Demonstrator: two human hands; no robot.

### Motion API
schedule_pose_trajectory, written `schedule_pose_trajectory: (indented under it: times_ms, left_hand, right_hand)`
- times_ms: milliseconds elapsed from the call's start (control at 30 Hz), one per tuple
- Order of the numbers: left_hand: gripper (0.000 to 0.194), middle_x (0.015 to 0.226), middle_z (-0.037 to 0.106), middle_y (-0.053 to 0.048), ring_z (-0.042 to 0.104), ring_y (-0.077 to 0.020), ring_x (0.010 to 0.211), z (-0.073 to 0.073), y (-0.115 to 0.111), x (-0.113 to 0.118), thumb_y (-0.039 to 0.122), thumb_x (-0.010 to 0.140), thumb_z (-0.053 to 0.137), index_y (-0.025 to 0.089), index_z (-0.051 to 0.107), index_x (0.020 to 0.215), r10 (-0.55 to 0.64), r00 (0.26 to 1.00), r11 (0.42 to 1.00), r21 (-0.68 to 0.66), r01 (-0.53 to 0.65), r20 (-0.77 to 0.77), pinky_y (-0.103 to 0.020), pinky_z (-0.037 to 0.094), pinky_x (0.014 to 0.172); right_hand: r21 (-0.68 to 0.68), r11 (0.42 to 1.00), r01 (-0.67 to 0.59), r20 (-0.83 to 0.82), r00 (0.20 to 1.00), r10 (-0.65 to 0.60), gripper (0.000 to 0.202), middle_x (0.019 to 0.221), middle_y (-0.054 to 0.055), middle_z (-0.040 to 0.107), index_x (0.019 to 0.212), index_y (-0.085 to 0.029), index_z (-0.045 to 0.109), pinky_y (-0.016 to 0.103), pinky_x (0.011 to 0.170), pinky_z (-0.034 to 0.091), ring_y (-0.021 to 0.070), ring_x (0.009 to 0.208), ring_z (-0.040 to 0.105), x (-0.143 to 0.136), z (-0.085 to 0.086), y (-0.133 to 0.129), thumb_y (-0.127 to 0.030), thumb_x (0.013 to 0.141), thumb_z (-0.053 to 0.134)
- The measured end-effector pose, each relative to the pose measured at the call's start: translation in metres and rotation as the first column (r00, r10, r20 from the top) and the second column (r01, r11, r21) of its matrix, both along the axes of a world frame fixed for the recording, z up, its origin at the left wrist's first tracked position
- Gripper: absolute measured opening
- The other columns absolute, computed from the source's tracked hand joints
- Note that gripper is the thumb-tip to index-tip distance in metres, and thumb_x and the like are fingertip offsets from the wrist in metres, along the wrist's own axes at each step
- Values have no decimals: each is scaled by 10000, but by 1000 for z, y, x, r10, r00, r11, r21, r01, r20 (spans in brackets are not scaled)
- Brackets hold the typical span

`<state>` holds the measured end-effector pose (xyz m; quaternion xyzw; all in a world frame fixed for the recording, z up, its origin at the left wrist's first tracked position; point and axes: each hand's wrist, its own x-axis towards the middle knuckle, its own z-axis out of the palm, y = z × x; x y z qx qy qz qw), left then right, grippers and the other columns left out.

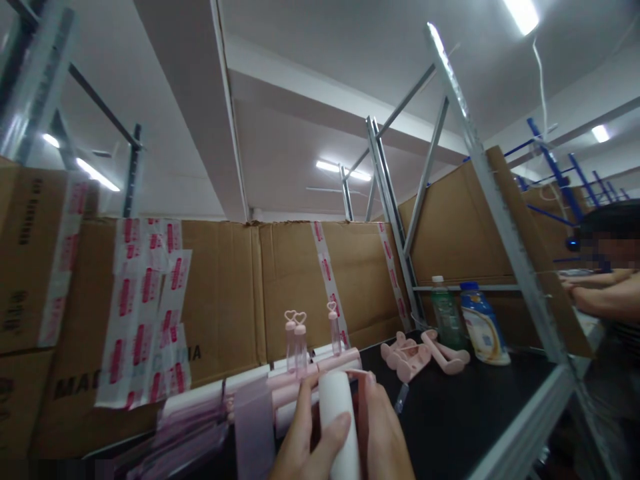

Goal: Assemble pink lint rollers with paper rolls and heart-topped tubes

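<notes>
At the bottom middle of the frame, the left hand [299, 437] is curled around a white roll [338, 407], with its thumb pressed on the front. The roll stands nearly upright between the two hands. The right hand [387, 433] is just to the right, curled on a thin pink piece [359, 374] beside the top of the roll. Most of that piece is hidden.

At the lower left are purple see-through wrappers [193, 437]. Behind the hands, more rolls [200, 399], some white and some pink, lie in a slanting pile. Three little clear tubes [300, 353] with pink heart tops stand by the pile.

Right of the middle, some pink holders [413, 361] sit together on the black counter [445, 420]. A small clear thing [401, 398] lies near them. Past the holders stand a green bottle [447, 317] and a white bottle [483, 327] with a blue top.

Farther back is a brown cardboard wall [225, 300] with red and white tape [125, 327]. Another person's arm [607, 293] shows at the right edge. Bright lights [523, 15] shine on the ceiling up high.
</notes>
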<state>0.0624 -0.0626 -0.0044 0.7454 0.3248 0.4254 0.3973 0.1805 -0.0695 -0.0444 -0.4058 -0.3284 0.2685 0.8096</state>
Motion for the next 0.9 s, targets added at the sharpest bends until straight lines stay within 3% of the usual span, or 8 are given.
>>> schedule_pose_trajectory:
  times_ms: [100, 233, 300, 533, 667, 900]
  left_hand:
    - [721, 1459, 517, -168, 552, -346, 1262, 3, -6, 2, 627, 839, 540, 224, 321, 1395, 91, 995, 992, 90, -86, -48, -430, 388, 1062]
    - [567, 1424, 536, -148, 585, -288, 1202, 4, -9, 1, 500, 878, 530, 218, 355, 1338, 12, 999, 971, 239, 1, -52, -349, 411, 1047]
    - [497, 1319, 601, -135, 630, -267, 1111, 5, -8, 0, 442, 893, 505, 204, 373, 1309, -25, 994, 967, 250, 52, -109, -317, 463, 966]
    - [502, 1333, 582, -134, 549, -271, 1264, 10, -3, 0, 351, 856, 518, 178, 388, 1310, -76, 983, 948, 293, 122, -165, -283, 425, 1022]
    - [488, 1198, 639, -93, 612, -259, 1136, 15, -5, 0, 334, 844, 520, 189, 384, 1290, -127, 967, 943, 274, 186, -220, -272, 472, 914]
    - [478, 1184, 651, -67, 632, -233, 1025, 21, -13, -1, 333, 821, 547, 205, 399, 1257, -114, 965, 960, 224, 168, -235, -269, 449, 879]
  right_hand:
    - [-21, 998, 63, -59, 996, -64, 611, 1093, 80, 748, 1056, -223, 732, 317, 871, 429, 298, 1095, 624, -9, 4, -7, -754, 820, 545]
    - [74, 996, -46, 21, 999, 45, 576, 681, 7, 699, 774, -216, 676, 297, 683, 456, 238, 723, 652, -12, 14, -13, -777, 800, 549]
    - [95, 994, -55, 45, 998, 51, 588, 602, -15, 648, 712, -214, 629, 285, 637, 456, 222, 657, 635, -11, 17, -14, -796, 771, 566]
    - [77, 996, 40, 44, 998, -43, 564, 614, -1, 664, 713, -220, 625, 285, 623, 435, 218, 648, 634, -9, 15, -14, -775, 792, 559]
    - [78, 996, 42, 32, 998, -45, 524, 634, 9, 676, 726, -213, 639, 277, 606, 447, 216, 652, 630, -7, 13, -14, -729, 803, 596]
    - [101, 993, 56, 28, 998, -60, 464, 611, -3, 649, 709, -215, 641, 267, 588, 444, 205, 632, 608, -7, 13, -17, -668, 808, 642]
